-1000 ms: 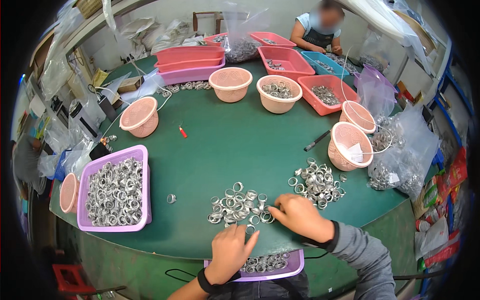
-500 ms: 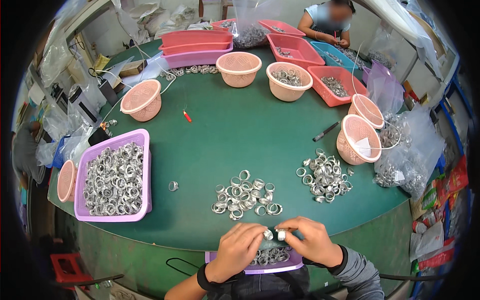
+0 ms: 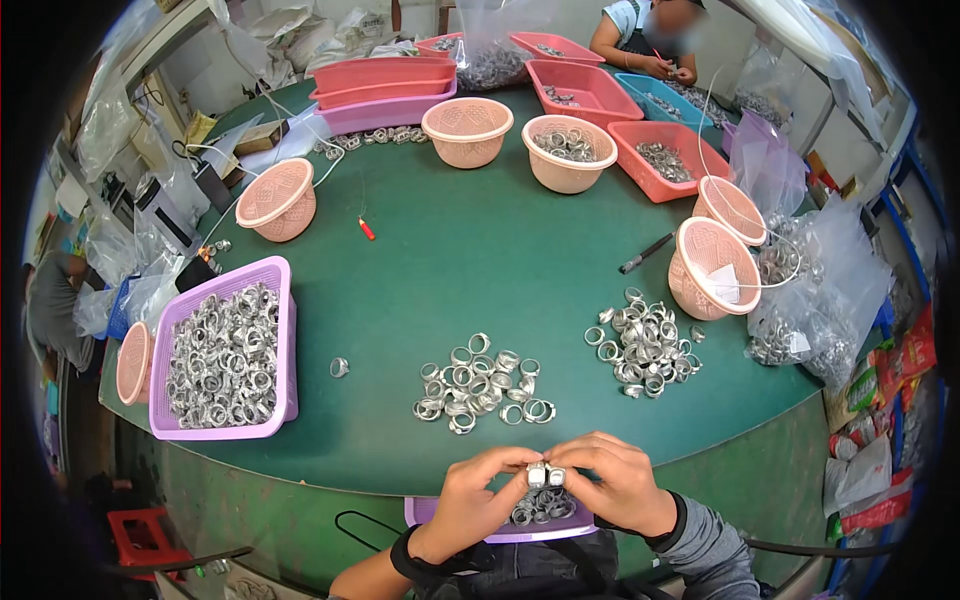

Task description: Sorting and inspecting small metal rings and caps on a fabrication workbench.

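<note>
1. Basket of peach plastic (image 3: 134, 363), small and round, tipped at the left edge of a broad, dark green worktop (image 3: 430, 270).
2. Just beside it, rectangular lavender plastic tray (image 3: 289, 350), heaped with jumbled silver metal rings (image 3: 222, 360).
3. Farther back, round peach latticework basket (image 3: 276, 200), leaning.
4. Single silver metal ring (image 3: 340, 368), alone on the worktop between lavender tray and loose pile.
5. Small red pointed object (image 3: 366, 229), well apart from the rings, too small to identify.
6. Loose pile of silver metal rings (image 3: 475, 380), spread near the worktop's front, just beyond the hands.
7. Bare left hand (image 3: 470, 505), dark wristband (image 3: 408, 560), fingers pinching a square-faced silver ring (image 3: 536, 476) above the worktop's near edge.
8. Below both hands, second lavender plastic tray (image 3: 418, 510), partly hidden, with more silver rings inside.
9. Bare right hand (image 3: 625, 485), grey sleeve (image 3: 710, 550), fingers pinching a similar silver ring (image 3: 556, 477) right beside the left hand's; contact between the two impossible to tell.
10. Denser heap of silver metal rings (image 3: 645, 345), on the worktop beyond the right hand.
11. Slim black pen (image 3: 645, 253), lying diagonally behind that heap.
12. Round peach plastic basket (image 3: 690, 285), tilted, white paper slip (image 3: 722, 283) inside.
13. Clear plastic bag (image 3: 840, 280), bulging with rings, at the right edge.
</note>
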`<action>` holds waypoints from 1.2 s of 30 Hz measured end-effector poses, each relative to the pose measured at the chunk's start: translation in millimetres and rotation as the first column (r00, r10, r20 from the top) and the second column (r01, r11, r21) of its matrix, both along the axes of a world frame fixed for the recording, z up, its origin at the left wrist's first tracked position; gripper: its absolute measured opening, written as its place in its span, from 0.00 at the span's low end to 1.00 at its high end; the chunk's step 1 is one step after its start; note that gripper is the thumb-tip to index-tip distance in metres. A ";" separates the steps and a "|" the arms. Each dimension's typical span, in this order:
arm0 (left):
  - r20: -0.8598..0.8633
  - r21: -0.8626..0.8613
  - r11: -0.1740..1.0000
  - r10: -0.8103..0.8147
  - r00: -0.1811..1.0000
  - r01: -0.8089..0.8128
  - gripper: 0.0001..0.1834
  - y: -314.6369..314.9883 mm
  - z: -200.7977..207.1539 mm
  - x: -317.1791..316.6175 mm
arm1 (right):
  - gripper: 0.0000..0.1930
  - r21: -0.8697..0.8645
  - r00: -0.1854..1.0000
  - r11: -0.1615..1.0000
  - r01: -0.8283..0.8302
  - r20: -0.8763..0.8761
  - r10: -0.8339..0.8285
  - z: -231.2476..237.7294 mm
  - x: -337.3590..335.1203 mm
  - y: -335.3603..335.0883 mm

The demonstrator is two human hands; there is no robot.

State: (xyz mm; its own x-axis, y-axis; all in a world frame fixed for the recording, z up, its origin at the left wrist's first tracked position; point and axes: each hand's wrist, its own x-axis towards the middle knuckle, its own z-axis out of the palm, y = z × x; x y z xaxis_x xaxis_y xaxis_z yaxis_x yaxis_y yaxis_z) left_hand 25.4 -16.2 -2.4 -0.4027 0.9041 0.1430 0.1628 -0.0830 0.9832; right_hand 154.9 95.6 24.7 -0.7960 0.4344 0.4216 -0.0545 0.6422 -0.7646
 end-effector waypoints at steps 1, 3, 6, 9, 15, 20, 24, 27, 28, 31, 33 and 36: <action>-0.001 0.000 1.000 -0.001 1.000 0.001 0.09 0.4 0.4 0.6 | 0.07 0.000 1.000 1.000 0.001 -0.001 -0.001 -0.3 0.6 0.1; -0.003 0.000 1.000 -0.005 1.000 0.005 0.09 1.2 1.5 1.9 | 0.07 -0.010 1.000 1.000 0.005 -0.004 -0.005 -1.7 2.0 0.2; -0.045 -0.004 1.000 0.005 0.999 -0.005 0.10 1.4 1.5 3.4 | 0.07 -0.040 1.000 0.999 0.005 -0.008 -0.005 -3.5 3.0 0.0; -0.068 -0.019 0.999 0.035 0.997 -0.037 0.10 0.9 4.6 5.3 | 0.09 -0.143 0.999 0.990 -0.021 0.034 0.026 -3.9 5.0 -0.1; -0.253 0.061 0.993 0.114 0.961 -0.102 0.10 2.0 10.0 9.6 | 0.08 -0.376 0.997 0.926 -0.010 0.073 0.040 -8.3 8.2 -0.5; -0.296 0.114 0.984 0.162 0.941 -0.134 0.10 2.2 10.6 10.6 | 0.09 -0.543 0.996 0.840 -0.016 0.069 0.064 -15.5 12.0 -3.1; -0.313 0.131 0.980 0.185 0.932 -0.150 0.09 3.0 8.7 9.1 | 0.15 -0.904 0.989 0.402 -0.144 -0.150 0.015 -20.7 12.2 -4.0; -0.310 0.082 0.982 0.185 0.933 -0.168 0.11 3.3 4.1 8.0 | 0.16 -0.954 0.962 0.265 -0.143 -0.071 0.262 -21.5 18.5 1.6; -0.305 0.088 0.982 0.184 0.934 -0.165 0.11 3.6 2.5 8.8 | 0.14 -0.974 0.958 0.201 -0.104 -0.044 0.283 -13.7 15.7 -3.3; -0.303 0.055 0.995 0.101 0.948 -0.089 0.10 2.5 1.2 9.8 | 0.12 -0.963 0.954 0.265 -0.049 0.034 0.298 -9.7 11.5 -5.9; -0.096 -0.067 0.997 0.030 0.995 -0.037 0.10 0.1 4.5 7.5 | 0.09 -0.903 0.940 0.422 0.078 0.208 0.272 1.5 9.9 8.0; -0.120 -0.015 0.998 0.061 0.991 -0.063 0.12 -3.4 -2.2 -1.1 | 0.09 -0.761 0.891 0.611 0.219 0.411 0.193 23.3 -19.1 51.2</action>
